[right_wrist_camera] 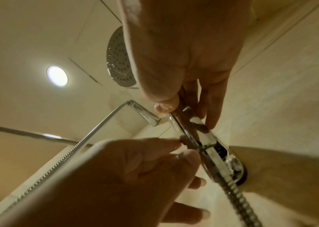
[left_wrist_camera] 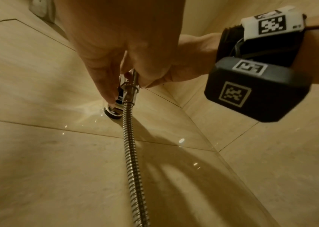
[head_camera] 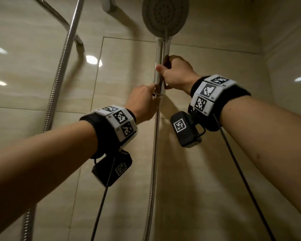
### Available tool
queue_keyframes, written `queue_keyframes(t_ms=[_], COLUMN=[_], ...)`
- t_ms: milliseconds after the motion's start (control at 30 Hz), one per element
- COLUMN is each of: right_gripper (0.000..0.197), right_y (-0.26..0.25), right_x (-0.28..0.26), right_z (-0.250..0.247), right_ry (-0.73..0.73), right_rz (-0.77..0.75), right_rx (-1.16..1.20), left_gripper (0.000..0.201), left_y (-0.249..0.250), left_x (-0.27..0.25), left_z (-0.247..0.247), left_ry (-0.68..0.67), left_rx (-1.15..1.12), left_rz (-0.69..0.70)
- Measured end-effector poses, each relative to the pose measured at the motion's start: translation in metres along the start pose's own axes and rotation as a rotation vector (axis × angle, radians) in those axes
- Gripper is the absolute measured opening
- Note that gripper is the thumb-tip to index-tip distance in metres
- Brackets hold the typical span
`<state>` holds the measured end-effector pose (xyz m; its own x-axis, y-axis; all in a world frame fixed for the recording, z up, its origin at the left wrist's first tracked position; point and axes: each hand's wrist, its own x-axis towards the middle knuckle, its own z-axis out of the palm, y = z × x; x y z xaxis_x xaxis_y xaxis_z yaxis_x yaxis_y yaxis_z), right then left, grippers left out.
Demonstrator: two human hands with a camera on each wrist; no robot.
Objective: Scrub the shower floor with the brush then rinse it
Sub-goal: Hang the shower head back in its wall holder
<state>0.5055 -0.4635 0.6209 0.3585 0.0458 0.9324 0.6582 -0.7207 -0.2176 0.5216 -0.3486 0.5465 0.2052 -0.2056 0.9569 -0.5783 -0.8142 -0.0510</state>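
A chrome hand shower stands upright against the beige tiled wall, its round grey head [head_camera: 165, 16] at the top of the head view. My right hand [head_camera: 175, 72] grips the chrome handle [head_camera: 159, 49] at mid-height. Just below, my left hand [head_camera: 142, 101] pinches the handle's lower end, where the ribbed metal hose [head_camera: 154, 153] joins it. In the left wrist view my left fingers [left_wrist_camera: 106, 86] reach down to the chrome wall holder [left_wrist_camera: 114, 112], and the hose [left_wrist_camera: 131, 153] hangs straight down. No brush and no shower floor are in view.
A second metal hose [head_camera: 59, 75] runs down the wall at the left, beside a curved chrome pipe [head_camera: 56, 14]. Tiled walls meet in a corner at the right [head_camera: 266, 66]. A round ceiling light [right_wrist_camera: 57, 76] shines overhead.
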Motion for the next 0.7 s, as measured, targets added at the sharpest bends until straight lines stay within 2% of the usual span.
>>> queue_keyframes(t_ms=[100, 233, 333, 467, 700], right_gripper=[0.022, 0.020, 0.019, 0.024, 0.028], right_y=[-0.002, -0.007, -0.005, -0.006, -0.009], right_x=[0.007, 0.012, 0.018, 0.027, 0.043], right_z=[-0.005, -0.009, -0.012, -0.013, -0.023], right_ry=[0.081, 0.117, 0.161, 0.175, 0.166], right_rz=[-0.034, -0.049, -0.070, -0.098, -0.127], right_rx=[0.025, 0.077, 0.094, 0.101, 0.060], left_gripper=[0.032, 0.041, 0.055, 0.068, 0.069], left_y=[-0.001, -0.004, 0.000, 0.003, 0.000], left_x=[0.007, 0.011, 0.013, 0.017, 0.036], left_z=[-0.001, -0.001, -0.004, -0.003, 0.000], left_ry=[0.005, -0.020, -0.015, -0.035, -0.060], left_rx=[0.035, 0.083, 0.164, 0.154, 0.075], left_rz=[0.012, 0.015, 0.026, 0.034, 0.026])
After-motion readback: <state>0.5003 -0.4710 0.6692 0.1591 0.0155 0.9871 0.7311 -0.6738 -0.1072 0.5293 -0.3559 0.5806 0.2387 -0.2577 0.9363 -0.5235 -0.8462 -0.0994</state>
